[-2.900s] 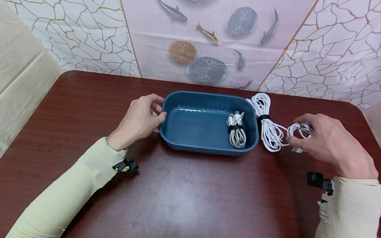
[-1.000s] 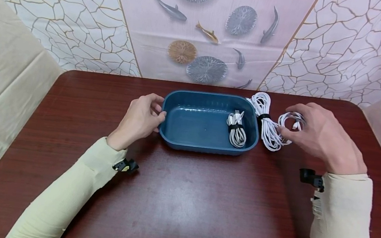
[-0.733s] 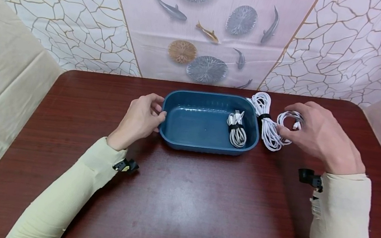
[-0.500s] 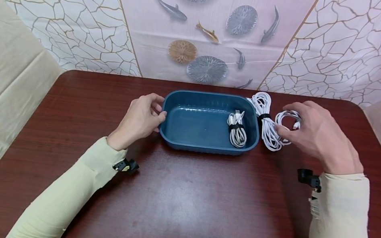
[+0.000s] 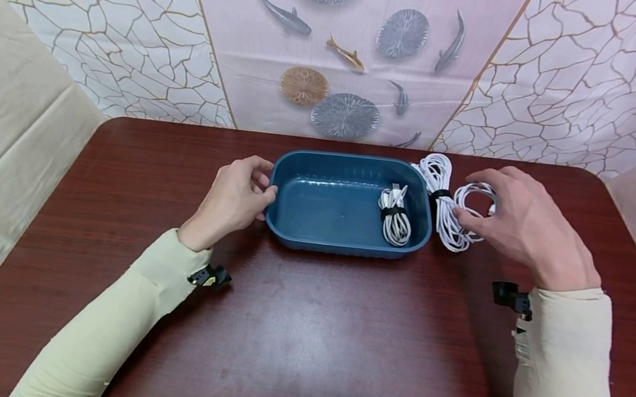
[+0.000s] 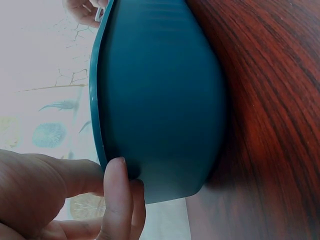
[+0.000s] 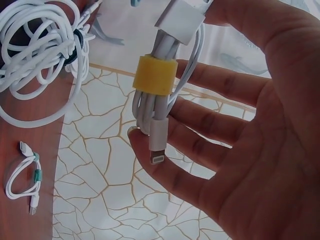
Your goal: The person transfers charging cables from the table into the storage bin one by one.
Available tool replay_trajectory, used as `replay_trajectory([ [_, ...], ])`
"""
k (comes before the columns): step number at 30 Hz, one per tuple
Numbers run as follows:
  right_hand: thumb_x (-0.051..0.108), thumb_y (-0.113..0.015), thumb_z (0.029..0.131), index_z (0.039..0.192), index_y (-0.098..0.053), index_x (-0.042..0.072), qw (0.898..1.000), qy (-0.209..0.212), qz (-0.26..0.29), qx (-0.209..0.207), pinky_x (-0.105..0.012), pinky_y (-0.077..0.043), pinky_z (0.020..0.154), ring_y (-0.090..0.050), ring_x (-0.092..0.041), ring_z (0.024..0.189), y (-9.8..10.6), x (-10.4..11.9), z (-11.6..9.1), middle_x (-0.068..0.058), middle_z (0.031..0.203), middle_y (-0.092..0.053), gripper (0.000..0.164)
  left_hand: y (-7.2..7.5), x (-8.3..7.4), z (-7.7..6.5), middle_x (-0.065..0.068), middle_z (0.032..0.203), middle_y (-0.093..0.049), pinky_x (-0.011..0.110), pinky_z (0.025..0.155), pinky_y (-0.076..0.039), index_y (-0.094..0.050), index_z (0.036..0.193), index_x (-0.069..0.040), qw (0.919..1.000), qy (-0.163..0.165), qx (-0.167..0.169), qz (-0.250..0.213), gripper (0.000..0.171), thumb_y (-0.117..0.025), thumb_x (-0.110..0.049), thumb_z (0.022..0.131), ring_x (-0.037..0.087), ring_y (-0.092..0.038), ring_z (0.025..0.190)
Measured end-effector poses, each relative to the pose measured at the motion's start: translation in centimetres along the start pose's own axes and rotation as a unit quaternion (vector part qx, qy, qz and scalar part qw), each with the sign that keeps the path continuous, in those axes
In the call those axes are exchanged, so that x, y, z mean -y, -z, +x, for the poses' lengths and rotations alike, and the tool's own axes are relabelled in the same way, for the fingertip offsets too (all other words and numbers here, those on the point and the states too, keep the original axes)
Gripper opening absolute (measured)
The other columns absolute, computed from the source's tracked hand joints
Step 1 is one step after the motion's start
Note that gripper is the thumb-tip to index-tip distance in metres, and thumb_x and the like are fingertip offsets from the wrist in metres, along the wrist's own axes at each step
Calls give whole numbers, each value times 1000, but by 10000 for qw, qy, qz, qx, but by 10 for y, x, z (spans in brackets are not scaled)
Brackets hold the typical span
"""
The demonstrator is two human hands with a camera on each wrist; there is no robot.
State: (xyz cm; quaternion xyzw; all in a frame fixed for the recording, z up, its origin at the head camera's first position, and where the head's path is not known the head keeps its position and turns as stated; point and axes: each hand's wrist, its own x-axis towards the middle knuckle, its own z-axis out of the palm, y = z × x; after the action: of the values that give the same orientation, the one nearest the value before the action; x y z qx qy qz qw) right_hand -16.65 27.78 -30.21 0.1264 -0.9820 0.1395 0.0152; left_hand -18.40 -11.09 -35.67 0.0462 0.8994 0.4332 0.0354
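Holding a white Lightning cable [image 7: 155, 75] near the far right corner of the table [image 5: 297, 345], the right hand [image 5: 524, 224] seems mid-transfer, likely needing next to clear the blue bin [image 5: 334, 211], whose left rim the left hand [image 5: 236, 194] pinches.

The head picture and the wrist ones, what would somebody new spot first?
Probably the blue tub near the back edge of the brown table, its left end held by the left hand, a white cable bundle inside at the right. Next, the cable with a yellow band in the right hand, to the tub's right. Then the grey and gold fish on the backdrop behind.
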Motion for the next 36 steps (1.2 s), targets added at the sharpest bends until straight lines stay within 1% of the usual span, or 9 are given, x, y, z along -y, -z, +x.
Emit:
replay_trajectory([
  [6,26,-73,89,126,-65,4,10000,72,6,-59,-51,-46,92,-53,-35,102,0,1,0,-21,118,-60,43,0,0,0,14,103,-65,28,54,-64,-58,134,0,10000,-15,0,2,39,-65,-10,96,21,-71,75],
  [13,30,-72,90,129,-63,3,10000,-5,29,9,-56,-44,101,-52,-39,114,-1,3,1,-23,128,-58,48,1,0,-1,15,104,-65,28,54,-63,-58,134,1,10000,-23,6,-7,40,-64,-9,96,22,-72,77],
  [16,28,-72,90,127,-64,3,9999,89,62,-53,-55,-45,101,-53,-38,113,-1,3,1,-22,125,-59,46,1,0,-1,15,104,-65,28,54,-63,-58,134,1,10000,-20,5,-6,40,-64,-9,96,22,-72,77],
  [20,26,-72,90,127,-65,2,9998,169,94,-107,-55,-43,104,-53,-40,116,-1,4,1,-23,125,-60,45,0,0,-1,15,104,-65,28,55,-64,-58,134,1,10000,-8,13,11,40,-65,-9,96,22,-72,77],
  [29,27,-72,90,129,-63,2,9998,180,84,-82,-56,-42,108,-52,-41,120,-2,6,2,-23,128,-59,47,0,0,0,16,105,-65,28,55,-64,-57,135,1,10000,23,34,-3,39,-64,-9,97,24,-72,80],
  [33,27,-72,90,130,-63,2,9997,215,59,-95,-56,-42,108,-52,-41,120,-2,7,3,-23,127,-60,48,0,0,1,16,106,-64,28,55,-64,-57,135,0,10000,34,36,-3,39,-64,-9,97,24,-72,80],
  [36,27,-73,89,129,-63,2,9996,251,37,-141,-55,-44,105,-54,-40,118,-3,8,3,-23,125,-61,48,-1,0,1,16,106,-64,28,55,-64,-57,135,0,10000,45,35,-4,40,-64,-9,97,24,-72,80],
])
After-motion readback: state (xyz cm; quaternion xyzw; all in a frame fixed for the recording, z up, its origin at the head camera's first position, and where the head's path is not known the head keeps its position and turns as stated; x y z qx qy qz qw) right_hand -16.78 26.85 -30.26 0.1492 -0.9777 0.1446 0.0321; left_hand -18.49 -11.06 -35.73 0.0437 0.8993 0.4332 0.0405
